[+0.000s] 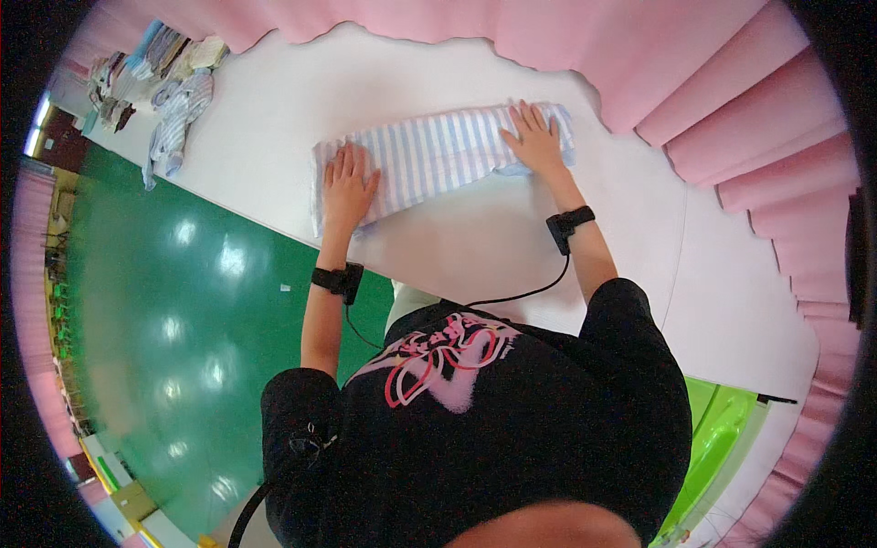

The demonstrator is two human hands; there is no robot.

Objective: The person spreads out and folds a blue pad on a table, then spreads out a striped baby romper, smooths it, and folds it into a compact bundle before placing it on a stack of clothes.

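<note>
Flat and open, the left hand (345, 190) and right hand (536, 144) rest on opposite ends of the striped cloth (434, 155). From afar I see it lying on a white table (274, 114), heaped fabrics (183, 114) far left, pink curtain (713, 100) behind, glossy green floor (201, 310) leftward.

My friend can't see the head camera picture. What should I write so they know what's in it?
A person's left hand and right hand lie flat on opposite ends of a blue-and-white striped cloth on a white table. Jumbled fabrics sit toward the far left, and pleated pink drapery hangs beyond.
</note>
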